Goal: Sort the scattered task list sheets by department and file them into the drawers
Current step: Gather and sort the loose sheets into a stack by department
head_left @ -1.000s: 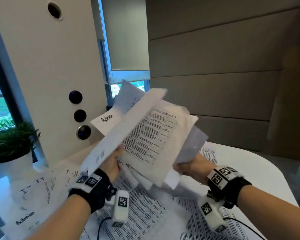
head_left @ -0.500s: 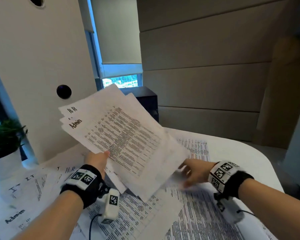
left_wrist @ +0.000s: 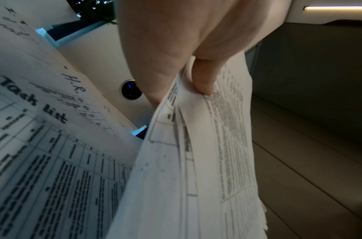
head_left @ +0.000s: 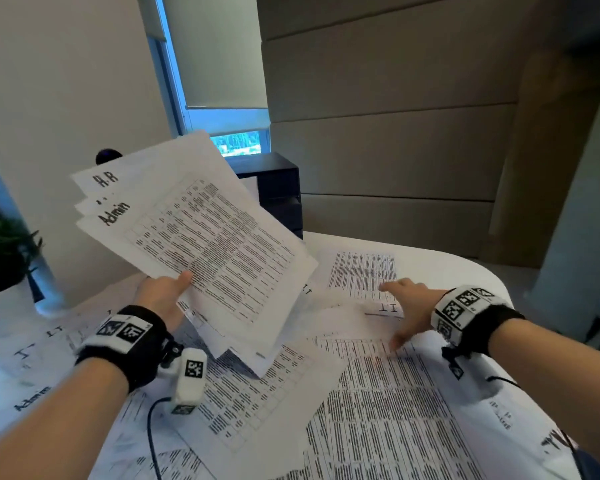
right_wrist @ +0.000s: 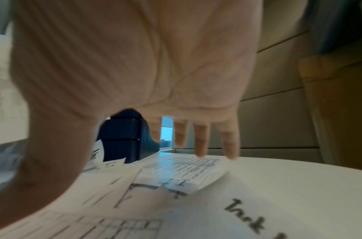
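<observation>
My left hand (head_left: 163, 294) grips a fanned stack of task list sheets (head_left: 201, 237) by its lower edge and holds it tilted above the table; the top corners read "H.R" and "Admin". In the left wrist view the thumb (left_wrist: 204, 77) pinches the stack of sheets (left_wrist: 186, 161). My right hand (head_left: 407, 306) reaches out flat with spread fingers over a sheet marked "IT" (head_left: 364, 275) lying on the table; in the right wrist view its fingertips (right_wrist: 200, 145) hover just above that sheet (right_wrist: 188, 168). A black drawer unit (head_left: 278, 195) stands behind the held stack.
Several more printed sheets (head_left: 378, 410) cover the white rounded table (head_left: 465, 275), some marked "IT" and "Admin" at the left. A potted plant (head_left: 4, 258) stands at the far left beside a white panel. Padded beige wall panels lie behind.
My right hand has let go of the stack and moved right and forward over the "IT" sheet. The left hand alone now holds the stack, fanned out flatter.
</observation>
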Tool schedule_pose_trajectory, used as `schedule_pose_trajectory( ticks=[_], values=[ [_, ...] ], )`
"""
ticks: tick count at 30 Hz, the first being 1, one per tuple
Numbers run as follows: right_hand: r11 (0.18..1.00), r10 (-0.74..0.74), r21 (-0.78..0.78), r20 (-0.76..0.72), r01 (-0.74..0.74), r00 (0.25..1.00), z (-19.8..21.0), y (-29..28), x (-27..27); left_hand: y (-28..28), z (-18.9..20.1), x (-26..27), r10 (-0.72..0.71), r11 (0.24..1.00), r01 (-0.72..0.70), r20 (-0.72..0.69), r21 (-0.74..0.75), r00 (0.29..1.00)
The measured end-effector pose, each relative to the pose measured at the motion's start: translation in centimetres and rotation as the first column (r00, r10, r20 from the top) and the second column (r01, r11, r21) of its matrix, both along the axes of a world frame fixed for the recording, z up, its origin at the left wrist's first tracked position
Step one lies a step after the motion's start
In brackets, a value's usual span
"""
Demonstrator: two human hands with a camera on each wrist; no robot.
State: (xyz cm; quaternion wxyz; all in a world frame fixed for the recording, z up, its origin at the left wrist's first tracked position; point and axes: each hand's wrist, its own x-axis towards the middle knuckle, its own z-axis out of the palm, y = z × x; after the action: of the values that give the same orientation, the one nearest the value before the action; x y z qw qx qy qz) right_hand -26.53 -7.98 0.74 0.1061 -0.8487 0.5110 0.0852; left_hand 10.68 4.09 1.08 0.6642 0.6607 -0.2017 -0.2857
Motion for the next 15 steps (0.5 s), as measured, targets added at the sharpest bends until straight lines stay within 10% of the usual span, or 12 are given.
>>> schedule_pose_trajectory(
  ticks=[6, 15],
  values=[
    [0.989, -0.089, 0.081, -0.319, 0.121, 0.944, 0.0, 2.1, -3.1, 0.7, 1.5, -2.7, -0.107, 0.992, 0.107, 0.001, -0.062, 0.994],
    [0.981, -0.194, 0.007, -0.113, 0.196, 0.975, -3.3, 0.4, -2.2, 1.6, 2.5, -3.2, -0.054, 0.992, 0.060, 0.048, -0.112, 0.997]
  ],
)
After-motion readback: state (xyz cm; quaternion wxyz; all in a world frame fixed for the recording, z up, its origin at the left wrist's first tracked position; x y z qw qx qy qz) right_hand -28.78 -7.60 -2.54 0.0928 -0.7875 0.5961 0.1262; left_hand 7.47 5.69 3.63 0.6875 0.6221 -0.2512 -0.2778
